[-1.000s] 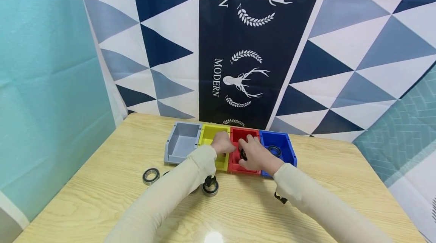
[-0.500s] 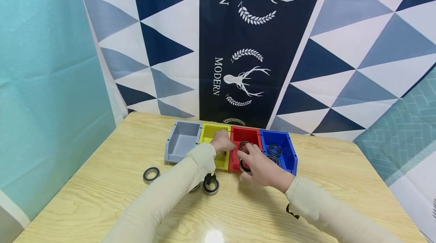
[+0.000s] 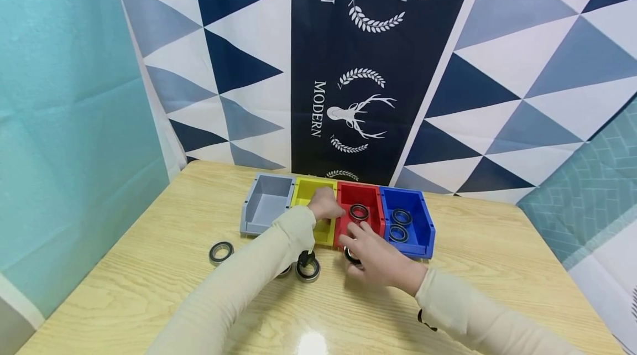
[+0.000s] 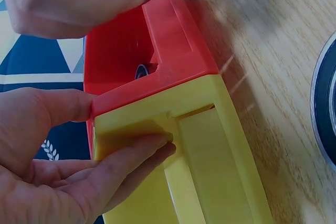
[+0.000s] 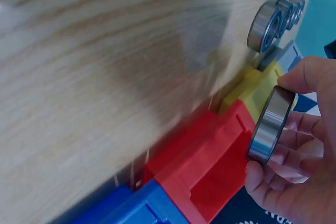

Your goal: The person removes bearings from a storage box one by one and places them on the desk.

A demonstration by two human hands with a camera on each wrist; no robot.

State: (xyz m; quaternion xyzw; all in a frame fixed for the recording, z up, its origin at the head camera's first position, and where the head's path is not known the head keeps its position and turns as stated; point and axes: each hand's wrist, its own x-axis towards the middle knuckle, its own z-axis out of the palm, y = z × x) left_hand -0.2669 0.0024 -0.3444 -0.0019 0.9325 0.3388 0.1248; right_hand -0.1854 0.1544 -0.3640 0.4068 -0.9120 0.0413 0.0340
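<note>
In the head view my left hand (image 3: 324,204) grips the adjoining walls of the yellow bin (image 4: 226,140) and red bin (image 4: 178,45). Its thumb lies on the red side, its fingers inside the yellow one, as the left wrist view shows. My right hand (image 3: 375,258) pinches a ball bearing (image 5: 273,124) by its outer rim between thumb and fingers. That bearing is held on edge, raised at the front of the red bin. Another bearing (image 3: 351,214) lies inside the red bin.
The blue bin (image 3: 424,239) holds two bearings. A grey bin (image 3: 244,219) ends the row at left. On the table (image 3: 149,266), several bearings lie in front, including one at left (image 3: 219,262) and one near the middle (image 3: 308,278); the left sleeve partly covers others.
My right hand has drawn back toward me with the bearing, from over the red bin to its front edge. Bearings in the red and blue bins now show more. The left hand stays put.
</note>
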